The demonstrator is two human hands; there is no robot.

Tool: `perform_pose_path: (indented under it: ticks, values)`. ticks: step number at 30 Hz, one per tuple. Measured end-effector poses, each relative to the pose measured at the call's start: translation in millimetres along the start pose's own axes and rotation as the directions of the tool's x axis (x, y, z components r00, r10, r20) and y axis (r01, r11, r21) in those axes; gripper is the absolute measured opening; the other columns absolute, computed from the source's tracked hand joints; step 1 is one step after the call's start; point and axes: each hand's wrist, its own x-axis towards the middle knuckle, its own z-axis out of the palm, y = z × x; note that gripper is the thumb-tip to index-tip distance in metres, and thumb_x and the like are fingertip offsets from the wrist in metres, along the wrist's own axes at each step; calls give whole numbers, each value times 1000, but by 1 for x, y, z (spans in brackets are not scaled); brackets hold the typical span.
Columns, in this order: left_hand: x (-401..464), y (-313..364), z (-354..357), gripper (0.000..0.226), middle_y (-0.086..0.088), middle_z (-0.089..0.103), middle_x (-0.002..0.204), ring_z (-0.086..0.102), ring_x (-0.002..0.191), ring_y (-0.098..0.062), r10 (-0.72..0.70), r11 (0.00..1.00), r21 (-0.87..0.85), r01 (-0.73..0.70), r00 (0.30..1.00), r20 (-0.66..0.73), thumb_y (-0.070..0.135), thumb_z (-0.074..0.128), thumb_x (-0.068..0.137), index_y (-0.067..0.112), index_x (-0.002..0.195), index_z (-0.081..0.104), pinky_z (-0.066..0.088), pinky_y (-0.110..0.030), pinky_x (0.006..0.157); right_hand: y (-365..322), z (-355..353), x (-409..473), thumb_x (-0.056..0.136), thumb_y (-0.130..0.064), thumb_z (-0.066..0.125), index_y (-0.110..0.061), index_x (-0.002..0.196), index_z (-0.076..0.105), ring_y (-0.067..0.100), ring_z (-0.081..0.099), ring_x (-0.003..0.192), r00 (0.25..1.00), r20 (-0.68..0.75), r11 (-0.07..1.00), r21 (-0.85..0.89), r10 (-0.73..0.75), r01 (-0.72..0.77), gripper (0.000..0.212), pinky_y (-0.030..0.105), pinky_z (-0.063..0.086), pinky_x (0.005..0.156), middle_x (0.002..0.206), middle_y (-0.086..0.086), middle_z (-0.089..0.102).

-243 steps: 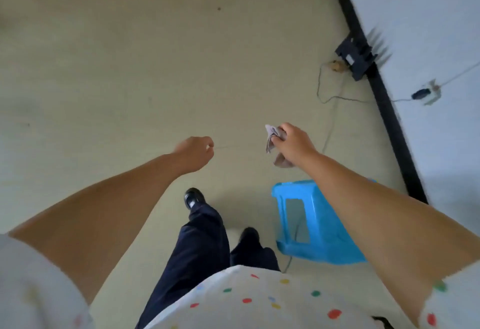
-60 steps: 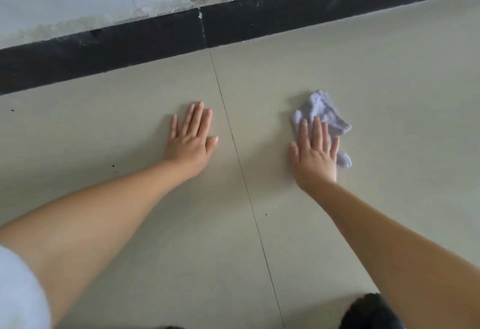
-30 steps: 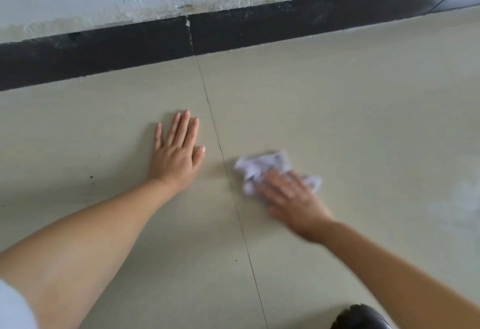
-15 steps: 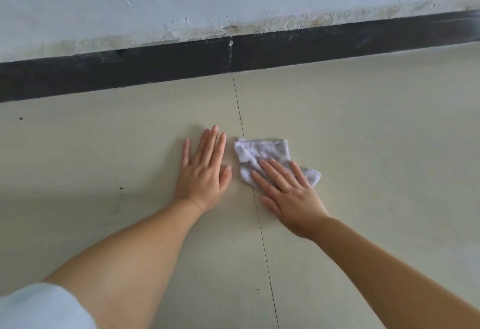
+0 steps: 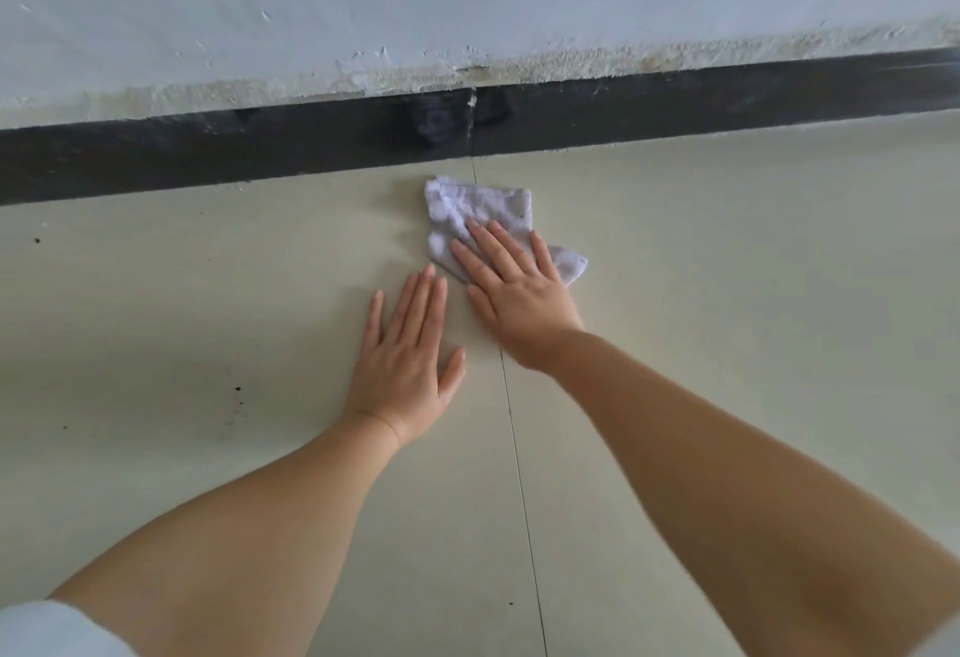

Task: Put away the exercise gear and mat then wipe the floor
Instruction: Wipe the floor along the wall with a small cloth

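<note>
A crumpled white cloth (image 5: 480, 207) lies on the beige tiled floor (image 5: 727, 267), close to the black skirting. My right hand (image 5: 517, 293) presses flat on the cloth's near half, fingers spread, covering part of it. My left hand (image 5: 410, 360) rests flat on the bare floor just left of the tile joint, palm down, fingers apart, holding nothing. No exercise gear or mat is in view.
A black skirting board (image 5: 260, 147) runs across the frame below a white wall (image 5: 467, 7) with flaking paint at its foot. A thin tile joint (image 5: 519, 474) runs toward me between my arms. Small dark specks (image 5: 237, 389) dot the floor at left.
My right hand has pushed the cloth forward, away from me and nearer the skirting. My left hand stays planted on the floor. Earlier I stood holding the cloth; now I am low at the floor.
</note>
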Motion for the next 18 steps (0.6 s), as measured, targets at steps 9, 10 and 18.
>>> perform_pose_path:
  ticks: [9,10,18]
  values:
    - [1,-1,-1,64,-14,26,155,20,143,-26,30,999,-19,-29,1000,7,41,30,89,10,145,33,10,-47,115,162,-38,-106,102,-36,24,-22,153,8,26,0,148,504,28,489,201,863,-849,55,47,3,118,160,11,2]
    - [1,-1,-1,64,-14,25,155,20,143,-26,28,999,-21,-28,999,15,40,30,89,10,146,32,9,-47,115,146,-30,-110,102,-37,24,-22,153,7,25,-1,148,501,19,487,203,865,-849,56,48,1,118,160,11,1]
    - [4,2,-6,67,-13,20,157,19,145,-27,-4,999,-47,11,989,149,41,22,88,9,148,28,5,-47,115,-108,58,-176,94,-45,32,-21,148,29,23,14,145,964,127,965,92,234,-247,59,50,13,111,157,4,20]
